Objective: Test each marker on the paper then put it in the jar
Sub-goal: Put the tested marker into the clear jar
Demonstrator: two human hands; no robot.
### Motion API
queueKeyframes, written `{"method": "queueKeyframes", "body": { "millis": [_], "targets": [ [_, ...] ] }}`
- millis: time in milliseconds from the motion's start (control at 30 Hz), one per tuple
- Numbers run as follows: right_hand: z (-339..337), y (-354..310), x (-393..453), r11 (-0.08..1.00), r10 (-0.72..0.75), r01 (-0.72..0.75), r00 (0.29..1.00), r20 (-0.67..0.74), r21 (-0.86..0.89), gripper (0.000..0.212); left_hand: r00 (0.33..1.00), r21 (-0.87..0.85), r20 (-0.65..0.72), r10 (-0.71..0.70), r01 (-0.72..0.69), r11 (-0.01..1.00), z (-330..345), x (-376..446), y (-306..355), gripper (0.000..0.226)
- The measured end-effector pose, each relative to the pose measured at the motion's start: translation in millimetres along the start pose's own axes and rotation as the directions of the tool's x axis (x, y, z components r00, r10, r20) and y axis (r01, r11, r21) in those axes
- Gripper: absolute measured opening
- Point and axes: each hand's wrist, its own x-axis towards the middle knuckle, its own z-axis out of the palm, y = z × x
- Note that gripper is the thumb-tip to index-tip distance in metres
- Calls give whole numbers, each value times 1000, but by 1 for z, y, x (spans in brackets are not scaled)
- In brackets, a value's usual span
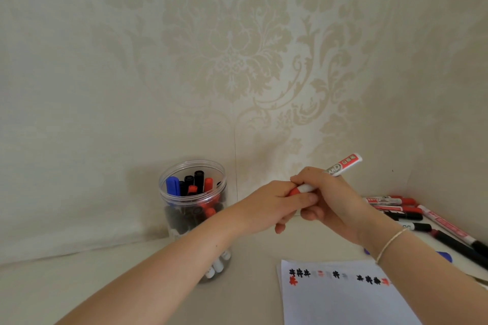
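My right hand point(335, 200) grips a white marker point(340, 167) with red label (barrel tilted toward two o'clock), while my left hand point(274, 206) curls around its red cap end. The jar point(194, 194) stands at nine o'clock, the paper point(343, 298) at five.

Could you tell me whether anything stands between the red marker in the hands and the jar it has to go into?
Nothing visible does. The red marker is held by both hands above the table, and the jar stands to its left with its mouth open. Only the left hand lies on that side, gripping the marker's cap end.
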Motion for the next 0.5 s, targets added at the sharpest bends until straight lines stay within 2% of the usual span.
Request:
{"method": "queueKeyframes", "body": {
  "millis": [167, 333, 433, 500],
  "targets": [
    [0, -6, -2, 997, 66, -63, 995, 77, -36, 24, 995, -86, 96, -32, 40, 996, -6, 0, 1, 35],
    [-10, -12, 0, 988, 104, -89, 988, 115, -127, 28, 990, -241, 123, -64, 92, 966, 3, -2, 6, 12],
    [-12, -12, 1, 977, 119, -93, 985, 128, -193, 26, 983, -344, 169, -76, 131, 930, 5, -4, 5, 28],
    [-18, -16, 0, 987, 98, -79, 986, 135, -140, 22, 976, -429, 196, -98, 175, 886, 2, -6, 2, 40]
  ]
}}
